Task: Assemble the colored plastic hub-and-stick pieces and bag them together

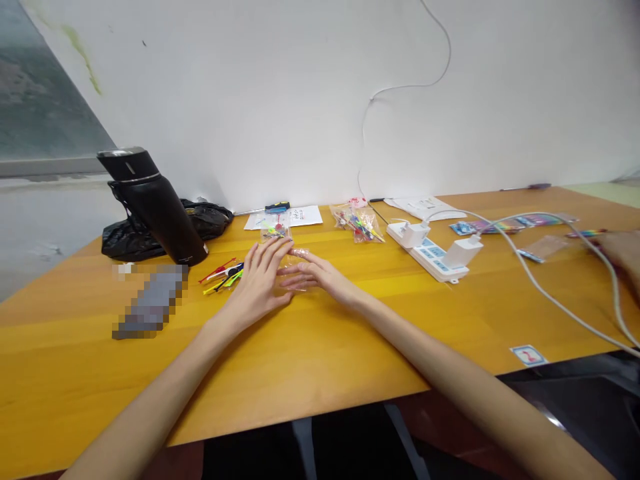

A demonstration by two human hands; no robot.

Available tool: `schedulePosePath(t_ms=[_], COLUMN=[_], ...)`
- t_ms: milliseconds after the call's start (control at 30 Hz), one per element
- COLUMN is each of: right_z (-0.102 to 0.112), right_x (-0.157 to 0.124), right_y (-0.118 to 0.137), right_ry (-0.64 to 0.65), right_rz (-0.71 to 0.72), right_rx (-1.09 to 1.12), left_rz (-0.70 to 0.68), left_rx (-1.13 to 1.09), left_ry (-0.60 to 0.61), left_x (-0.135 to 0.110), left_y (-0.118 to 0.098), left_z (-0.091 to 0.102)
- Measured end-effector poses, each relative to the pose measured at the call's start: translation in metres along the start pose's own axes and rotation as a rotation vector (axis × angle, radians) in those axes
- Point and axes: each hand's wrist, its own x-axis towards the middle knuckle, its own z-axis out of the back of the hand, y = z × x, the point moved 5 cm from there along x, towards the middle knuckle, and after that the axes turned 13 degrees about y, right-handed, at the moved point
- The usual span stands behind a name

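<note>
My left hand (260, 283) and my right hand (317, 275) lie close together on the wooden table (325, 347), fingers stretched out and flat. Between their fingertips is a small clear plastic bag (300, 267), which both hands press on. Just left of my left hand lie several loose coloured picks (223, 275). Behind my hands stands a small clear bag of coloured bits (275, 231).
A black flask (153, 207) leans at the left before a black plastic bag (205, 220). A white power strip (430, 253) with chargers and cables sits to the right, near another bag of picks (361, 223). Papers lie by the wall. Another person's hand (625, 257) shows at the far right.
</note>
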Motion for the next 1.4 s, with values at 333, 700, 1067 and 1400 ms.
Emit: schedulePosePath(t_ms=[333,700,1067,1400], right_z=[0.021,0.053,0.011,0.030], right_x=[0.001,0.013,0.130,0.137], right_y=[0.010,-0.025,-0.047,-0.052], right_ry=[-0.102,-0.374,0.036,0.025], right_rz=[0.109,0.025,0.194,0.156], right_rx=[-0.094,-0.580,-0.718,-0.416], left_rz=[0.168,0.261,0.328,0.330], left_rx=[-0.225,-0.752,-0.952,-0.930], left_ry=[0.013,-0.289,-0.591,-0.616], left_x=[-0.004,0.001,-0.009,-0.009], left_y=[0.031,0.035,0.060,0.055], left_z=[-0.006,0.013,0.016,0.014])
